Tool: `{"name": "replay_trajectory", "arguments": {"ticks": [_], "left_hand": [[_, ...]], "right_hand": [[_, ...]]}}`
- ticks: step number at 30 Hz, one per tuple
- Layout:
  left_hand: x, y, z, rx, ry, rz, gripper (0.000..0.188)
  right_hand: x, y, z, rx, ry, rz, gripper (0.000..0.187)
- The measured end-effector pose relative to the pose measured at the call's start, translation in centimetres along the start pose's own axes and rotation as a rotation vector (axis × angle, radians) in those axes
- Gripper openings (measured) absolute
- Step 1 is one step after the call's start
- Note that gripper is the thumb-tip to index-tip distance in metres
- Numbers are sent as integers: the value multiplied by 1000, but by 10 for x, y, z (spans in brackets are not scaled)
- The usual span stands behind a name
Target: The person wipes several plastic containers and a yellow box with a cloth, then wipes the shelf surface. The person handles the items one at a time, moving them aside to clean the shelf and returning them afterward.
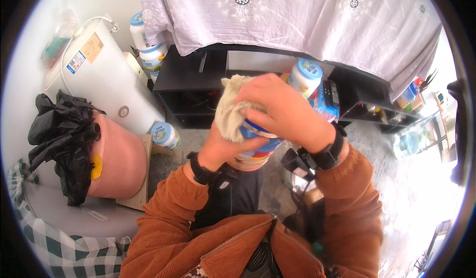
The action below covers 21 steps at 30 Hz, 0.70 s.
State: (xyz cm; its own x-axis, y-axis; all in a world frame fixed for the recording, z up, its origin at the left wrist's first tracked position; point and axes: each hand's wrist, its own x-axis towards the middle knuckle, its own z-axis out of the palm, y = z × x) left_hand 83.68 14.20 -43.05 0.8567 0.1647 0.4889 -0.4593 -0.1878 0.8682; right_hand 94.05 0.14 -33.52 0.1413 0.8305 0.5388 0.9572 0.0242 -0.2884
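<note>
In front of my chest is a round blue, red and white canister [252, 160] with a blue upper edge. My left hand [220, 150] grips it from the left, thumb across its side. My right hand [281, 104] comes over from the right and holds a cream cloth [229, 104] against the canister's top. The cloth hangs down its left side, over part of my left hand. Fingers and cloth hide most of the canister's top, so I cannot tell whether it has a lid.
A black low cabinet [183, 72] under a grey patterned cloth [297, 10] stands ahead. White jars with blue lids sit on it [305, 77], beside it and on the floor [165, 135]. At left are a pink bin [119, 159] with a black bag and a white appliance [106, 64].
</note>
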Motion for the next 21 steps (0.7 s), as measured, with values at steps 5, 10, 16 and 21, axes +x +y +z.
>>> {"name": "replay_trajectory", "arguments": {"ticks": [5,10,16,21], "left_hand": [[5,0,15,302,57,98,102],[5,1,22,379,-25,-41,104],[0,-2,11,392,-65,-24,104],[-1,-10,4,102,-8,-196,103]], "right_hand": [[19,26,-1,-113,-228,317,27],[14,88,-6,27,-394,563,33],[-52,116,-14,452,-295,693,42],[-103,77,31,1168,303,877,52]]}}
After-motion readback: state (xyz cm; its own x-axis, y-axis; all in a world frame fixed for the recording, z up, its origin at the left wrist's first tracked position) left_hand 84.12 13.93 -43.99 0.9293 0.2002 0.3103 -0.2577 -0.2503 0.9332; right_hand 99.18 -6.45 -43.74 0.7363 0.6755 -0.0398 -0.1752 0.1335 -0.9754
